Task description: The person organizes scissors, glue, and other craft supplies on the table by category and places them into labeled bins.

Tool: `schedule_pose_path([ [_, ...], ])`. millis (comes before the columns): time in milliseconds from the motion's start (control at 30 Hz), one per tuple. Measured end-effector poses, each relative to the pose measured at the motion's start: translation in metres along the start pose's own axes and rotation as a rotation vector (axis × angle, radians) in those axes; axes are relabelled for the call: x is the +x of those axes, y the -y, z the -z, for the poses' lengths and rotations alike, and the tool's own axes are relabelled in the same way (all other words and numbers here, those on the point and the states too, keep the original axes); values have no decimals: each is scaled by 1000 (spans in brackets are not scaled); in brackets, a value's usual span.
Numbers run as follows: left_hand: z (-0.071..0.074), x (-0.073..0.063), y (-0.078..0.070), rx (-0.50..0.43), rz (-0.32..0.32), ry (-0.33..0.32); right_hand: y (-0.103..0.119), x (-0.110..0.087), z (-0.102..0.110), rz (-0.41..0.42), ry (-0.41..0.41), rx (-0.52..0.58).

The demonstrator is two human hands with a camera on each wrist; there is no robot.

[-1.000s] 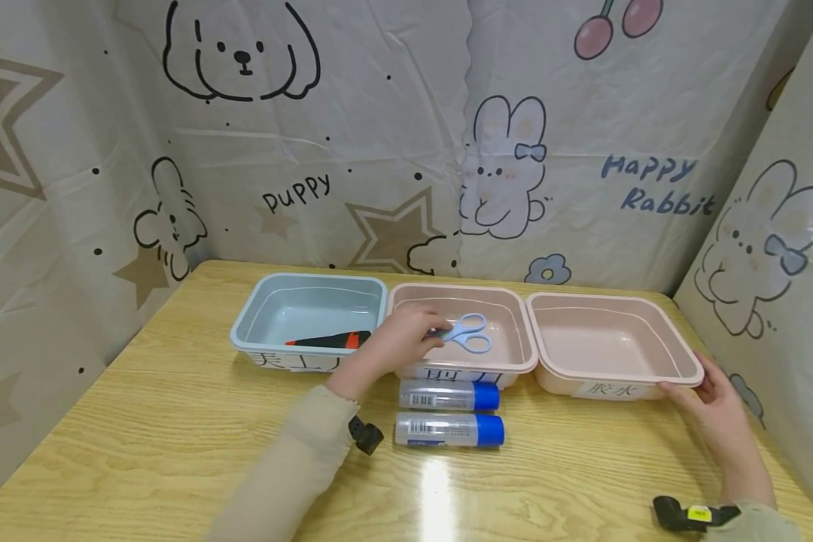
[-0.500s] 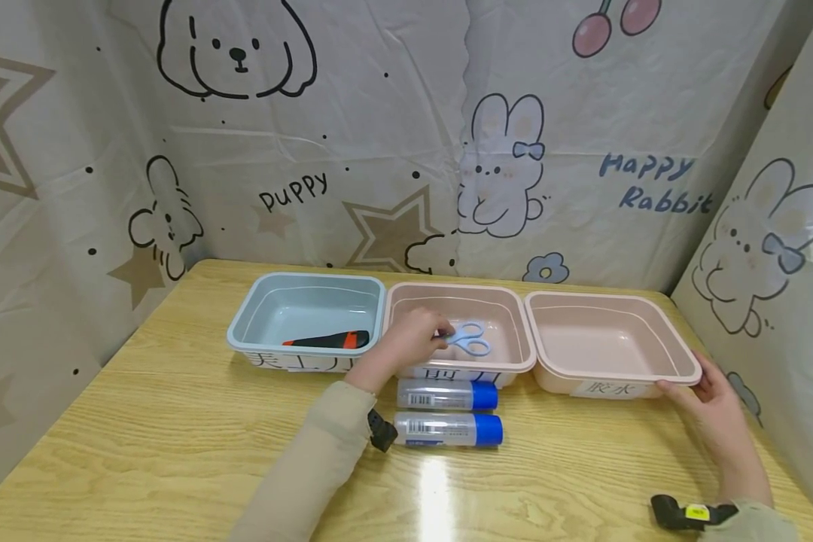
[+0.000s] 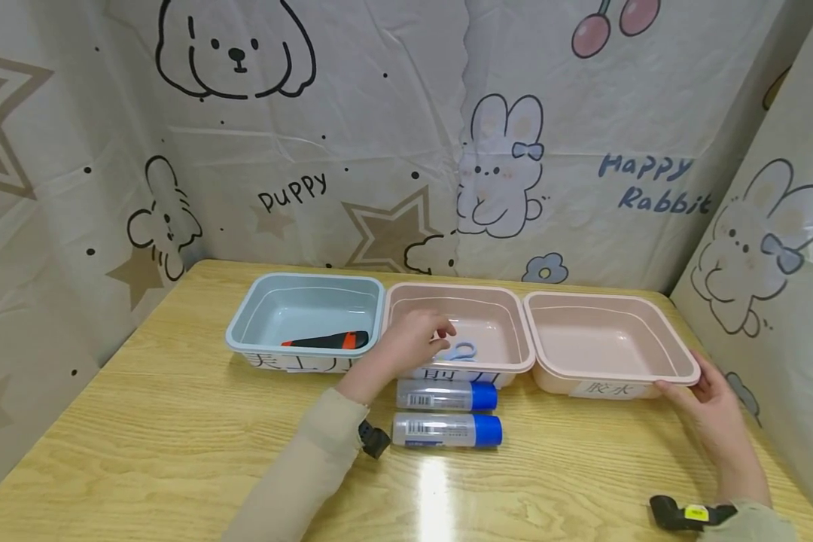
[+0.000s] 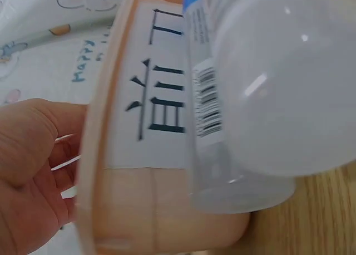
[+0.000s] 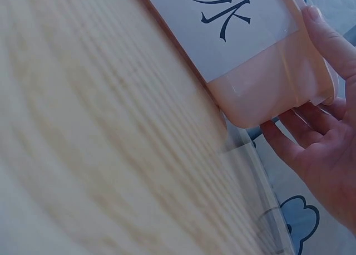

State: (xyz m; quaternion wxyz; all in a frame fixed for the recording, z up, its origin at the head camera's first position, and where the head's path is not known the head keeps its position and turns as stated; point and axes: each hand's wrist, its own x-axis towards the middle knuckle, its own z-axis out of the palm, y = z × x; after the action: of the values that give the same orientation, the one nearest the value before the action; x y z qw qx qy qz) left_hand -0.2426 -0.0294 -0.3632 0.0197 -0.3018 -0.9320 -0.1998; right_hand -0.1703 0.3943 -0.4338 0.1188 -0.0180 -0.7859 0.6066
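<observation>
Light blue scissors point(image 3: 462, 351) lie in the middle pink bin point(image 3: 527, 331), partly hidden behind its front wall and my left hand. My left hand point(image 3: 413, 345) is over that bin's left part, fingers loosely bent and parted from the scissors. In the left wrist view the palm of my left hand point(image 4: 25, 171) shows beyond the bin's rim. My right hand point(image 3: 717, 414) holds the front right corner of the right pink bin point(image 3: 610, 375). In the right wrist view, its thumb point(image 5: 328, 40) is at the rim and its fingers are against the side wall.
A black and orange utility knife point(image 3: 325, 341) lies in the light blue bin point(image 3: 244, 320) at left. Two clear bottles with blue caps, a rear one point(image 3: 440, 394) and a front one point(image 3: 440, 430), lie before the middle bin. A printed cloth point(image 3: 379, 150) hangs behind the table.
My left hand has let go of the scissors, which have dropped lower into the middle bin. Its fingers have spread. My right hand keeps its place at the right bin's corner.
</observation>
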Motion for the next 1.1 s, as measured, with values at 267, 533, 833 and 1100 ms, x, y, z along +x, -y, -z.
schedule_pose_path([
  [267,8,-27,-12,26,-53,-50,-4,-2,0,27,5,72],
  [533,9,-56,-20,-89,-108,16,-3,1,1,44,14,83],
  [833,0,-77,-16,51,-136,149,-1,1,0,44,14,92],
  [1100,-7,-85,-6,128,-115,215,2,-1,-1,37,19,62],
])
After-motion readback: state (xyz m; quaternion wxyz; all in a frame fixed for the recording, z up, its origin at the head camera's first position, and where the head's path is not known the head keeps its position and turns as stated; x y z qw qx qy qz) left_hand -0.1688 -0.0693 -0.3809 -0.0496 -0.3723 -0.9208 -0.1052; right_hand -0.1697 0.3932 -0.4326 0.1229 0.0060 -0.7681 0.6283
